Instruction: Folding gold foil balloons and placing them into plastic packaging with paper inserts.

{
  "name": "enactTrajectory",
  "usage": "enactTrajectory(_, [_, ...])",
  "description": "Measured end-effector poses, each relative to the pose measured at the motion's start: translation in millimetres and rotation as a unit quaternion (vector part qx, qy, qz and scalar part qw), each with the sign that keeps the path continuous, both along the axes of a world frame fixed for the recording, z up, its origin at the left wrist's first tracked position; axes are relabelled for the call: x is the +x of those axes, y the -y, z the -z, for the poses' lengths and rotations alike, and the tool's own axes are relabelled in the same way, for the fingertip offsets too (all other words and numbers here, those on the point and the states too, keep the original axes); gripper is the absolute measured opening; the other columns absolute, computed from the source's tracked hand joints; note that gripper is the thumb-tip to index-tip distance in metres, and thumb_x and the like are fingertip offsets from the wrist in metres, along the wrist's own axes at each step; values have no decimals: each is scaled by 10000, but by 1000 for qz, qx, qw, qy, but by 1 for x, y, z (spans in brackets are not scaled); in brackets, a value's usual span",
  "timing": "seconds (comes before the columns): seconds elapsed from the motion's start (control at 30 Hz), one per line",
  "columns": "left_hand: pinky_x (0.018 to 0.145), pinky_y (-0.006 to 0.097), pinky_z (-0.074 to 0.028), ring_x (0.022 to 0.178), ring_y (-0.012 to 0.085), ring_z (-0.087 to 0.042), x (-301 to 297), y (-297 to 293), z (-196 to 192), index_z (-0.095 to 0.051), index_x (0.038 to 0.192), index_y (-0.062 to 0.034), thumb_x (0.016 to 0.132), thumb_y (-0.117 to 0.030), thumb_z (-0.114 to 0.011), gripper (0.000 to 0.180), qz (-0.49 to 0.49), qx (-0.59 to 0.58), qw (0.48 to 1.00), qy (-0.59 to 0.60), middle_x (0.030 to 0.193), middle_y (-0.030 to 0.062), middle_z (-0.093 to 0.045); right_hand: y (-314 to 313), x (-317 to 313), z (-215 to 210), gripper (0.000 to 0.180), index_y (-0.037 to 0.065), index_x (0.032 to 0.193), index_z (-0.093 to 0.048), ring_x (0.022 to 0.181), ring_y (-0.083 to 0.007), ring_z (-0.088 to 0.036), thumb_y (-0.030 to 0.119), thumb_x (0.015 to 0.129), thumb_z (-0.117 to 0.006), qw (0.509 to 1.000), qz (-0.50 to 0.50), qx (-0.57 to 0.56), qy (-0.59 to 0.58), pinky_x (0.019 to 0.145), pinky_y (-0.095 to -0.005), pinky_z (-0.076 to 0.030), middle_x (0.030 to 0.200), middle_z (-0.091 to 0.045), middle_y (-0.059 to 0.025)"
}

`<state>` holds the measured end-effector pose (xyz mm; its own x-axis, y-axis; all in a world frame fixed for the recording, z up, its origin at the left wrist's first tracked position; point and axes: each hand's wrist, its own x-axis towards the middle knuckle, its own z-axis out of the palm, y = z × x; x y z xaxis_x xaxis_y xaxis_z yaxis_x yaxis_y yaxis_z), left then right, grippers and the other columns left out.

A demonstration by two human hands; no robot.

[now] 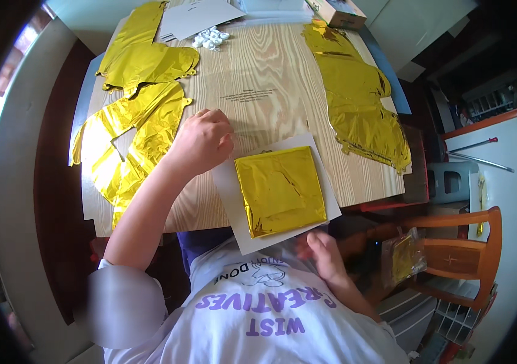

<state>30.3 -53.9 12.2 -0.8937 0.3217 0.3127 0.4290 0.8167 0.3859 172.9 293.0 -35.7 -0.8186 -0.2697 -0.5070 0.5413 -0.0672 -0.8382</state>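
A flat, folded gold foil balloon (281, 191) lies on a white card (231, 209) at the near edge of the table. My left hand (202, 141) is closed beside the card's upper left corner, fingers curled at the edge of a clear plastic bag (249, 96) with dark print. The bag is so see-through that its outline barely shows. Just below the card's lower right edge is my right hand (326, 258), thumb and fingers apart and slightly blurred, with nothing seen in it.
Unfolded gold foil balloons (140, 130) cover the table's left side, and more gold foil (361, 91) lies at the right. White ribbon coils (211, 39), white cards (195, 15) and a small box (338, 12) sit at the back. A wooden chair (486, 255) holds a bagged gold pack (403, 258).
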Motion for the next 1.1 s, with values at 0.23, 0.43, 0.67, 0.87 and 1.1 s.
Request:
enactTrajectory(0.23, [801,425,-557,892,318,-680,6,-17,-10,-724,860,-43,815,-82,-652,93,-75,-84,992,50,953,110,-687,53,-17,-16,341,-28,1237,-619,872,-186,-716,234,1020,-631,985,78,-150,43,678,-325,-624,1152,-692,-101])
enactTrajectory(0.43, [743,444,-552,767,323,-680,16,-21,-8,-675,797,-53,829,-116,-678,71,-42,-142,989,6,843,88,-656,18,1,-29,239,-16,1135,-685,793,-171,-725,185,1019,-627,990,122,-66,-41,609,-300,-626,997,-734,-81])
enactTrajectory(0.67, [677,452,-552,726,348,-661,28,-29,-17,-636,806,-29,849,-119,-678,108,2,-67,997,26,843,115,-635,-8,-14,-65,239,14,1153,-684,756,-128,-699,130,945,-695,989,-77,-119,43,527,-246,-584,972,-723,-49])
enactTrajectory(0.87, [698,457,-548,766,365,-655,38,-31,-21,-617,808,-2,872,-86,-657,113,46,-54,996,52,867,140,-613,3,-29,-31,264,23,1163,-680,777,-123,-708,137,928,-719,989,-40,-131,59,525,-237,-584,994,-732,-52])
enactTrajectory(1.1, [738,441,-548,815,360,-656,43,-28,-28,-613,806,12,855,-60,-661,99,82,-77,988,108,878,155,-608,11,-26,-23,239,2,1147,-678,766,-149,-710,135,950,-702,993,48,-104,8,543,-268,-599,998,-728,-74])
